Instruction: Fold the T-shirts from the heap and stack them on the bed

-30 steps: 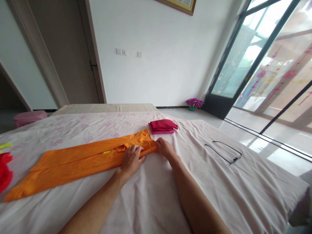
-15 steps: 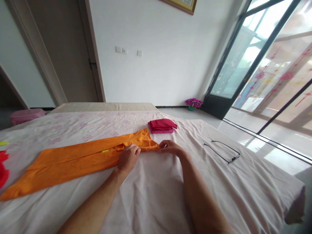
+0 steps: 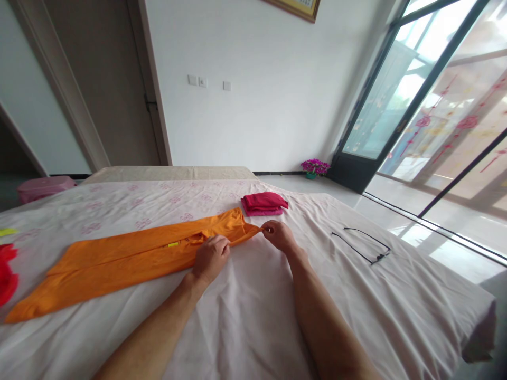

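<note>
Pale, creased cloth [image 3: 245, 338], printed with pink flowers toward its far side, covers the wide surface before the person, whose bare forearms reach in over it. The left hand [image 3: 213, 257] is loosely curled on the near edge of a long orange fabric garment [image 3: 127, 254]; from where I stand I can't tell whether its fingers grip the cloth or only press it. The right hand [image 3: 280, 236] is nearly closed, thumb and fingertips pinching the garment's right-hand corner and drawing it to a narrow point. The garment lies flat across the surface, running from the left hand side up to the middle, a small bright yellow patch [image 3: 173, 244] showing near the left hand.

Off to the right, well apart from the hands, rest thin black-framed spectacles [image 3: 380, 257] with their arms unfolded. A bright red fabric piece [image 3: 6, 274] pokes in at the far left. Just beyond the right hand sits a folded crimson and magenta cloth stack [image 3: 263, 201].

Farther back I see a pink plastic stool [image 3: 47, 187], purple flowers in a green pot [image 3: 316, 167] on the floor, a dark-framed glass door [image 3: 368, 121] at right, a brown door [image 3: 103, 79] at left, and a plain white wall [image 3: 237, 126].
</note>
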{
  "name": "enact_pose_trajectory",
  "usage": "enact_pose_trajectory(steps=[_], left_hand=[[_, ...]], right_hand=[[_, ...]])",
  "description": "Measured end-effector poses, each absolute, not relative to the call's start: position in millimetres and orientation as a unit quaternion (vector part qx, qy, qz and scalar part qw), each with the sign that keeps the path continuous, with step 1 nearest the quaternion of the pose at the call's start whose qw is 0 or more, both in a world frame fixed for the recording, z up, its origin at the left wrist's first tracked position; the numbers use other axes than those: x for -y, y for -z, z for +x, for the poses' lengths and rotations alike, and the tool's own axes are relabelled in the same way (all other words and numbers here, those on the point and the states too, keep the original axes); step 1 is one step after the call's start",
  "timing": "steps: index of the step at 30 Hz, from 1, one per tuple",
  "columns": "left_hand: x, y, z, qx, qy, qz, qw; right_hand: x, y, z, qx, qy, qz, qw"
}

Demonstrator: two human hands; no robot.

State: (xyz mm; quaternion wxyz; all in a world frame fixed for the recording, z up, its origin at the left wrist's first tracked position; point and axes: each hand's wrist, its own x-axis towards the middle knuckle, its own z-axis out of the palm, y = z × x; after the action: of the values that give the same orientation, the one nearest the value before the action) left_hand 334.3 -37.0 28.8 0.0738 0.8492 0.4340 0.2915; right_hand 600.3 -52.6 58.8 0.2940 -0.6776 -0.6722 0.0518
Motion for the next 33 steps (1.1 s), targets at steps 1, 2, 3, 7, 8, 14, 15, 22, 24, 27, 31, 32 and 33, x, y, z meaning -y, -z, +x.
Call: enact_pose_trajectory(steps=[1, 2, 3, 7, 8, 14, 15, 22, 24, 27, 31, 32, 33], left_hand=[[38.4, -29.1, 333.7, -0.426, -0.291, 0.853, 0.07], [39.8, -29.8, 333.2, -0.422, -0.291, 0.856, 0.066], [41.3, -31.0, 332.7, -0.42, -0.289, 0.858, 0.062], [45.8, -36.6, 332.5, -0.417, -0.282, 0.863, 0.04], [46.1, -37.3, 332.9, -0.417, -0.283, 0.863, 0.036], [38.6, -32.3, 335.5, -0.449, -0.291, 0.844, 0.044], [36.8, -31.4, 335.8, -0.453, -0.291, 0.842, 0.044], [28.0, -38.5, 341.9, -0.448, -0.264, 0.854, -0.02], [25.1, -39.7, 344.6, -0.437, -0.249, 0.864, -0.019], [19.2, -38.7, 346.4, -0.447, -0.253, 0.858, -0.008], [14.4, -37.8, 344.5, -0.445, -0.297, 0.845, -0.003], [14.8, -37.8, 343.9, -0.429, -0.306, 0.85, 0.002], [15.8, -37.8, 343.5, -0.411, -0.31, 0.857, 0.01]], right_hand=[[53.7, -58.5, 601.3, 0.679, -0.042, -0.678, 0.28], [54.5, -57.9, 602.3, 0.686, -0.042, -0.675, 0.268], [55.0, -57.0, 603.2, 0.691, -0.05, -0.674, 0.258], [53.3, -55.5, 606.5, 0.67, -0.116, -0.681, 0.272], [52.2, -56.3, 606.7, 0.659, -0.129, -0.678, 0.298], [46.4, -62.4, 593.9, 0.664, -0.171, -0.647, 0.332], [46.4, -62.2, 590.1, 0.671, -0.163, -0.663, 0.291], [50.4, -65.1, 561.6, 0.654, 0.016, -0.722, 0.225], [50.0, -65.3, 555.0, 0.683, 0.009, -0.691, 0.238], [47.9, -60.2, 549.3, 0.714, -0.011, -0.667, 0.21], [45.4, -51.4, 548.9, 0.713, -0.009, -0.675, 0.192], [45.1, -50.4, 549.2, 0.713, -0.007, -0.675, 0.19], [44.9, -49.8, 549.5, 0.712, -0.006, -0.676, 0.189]])
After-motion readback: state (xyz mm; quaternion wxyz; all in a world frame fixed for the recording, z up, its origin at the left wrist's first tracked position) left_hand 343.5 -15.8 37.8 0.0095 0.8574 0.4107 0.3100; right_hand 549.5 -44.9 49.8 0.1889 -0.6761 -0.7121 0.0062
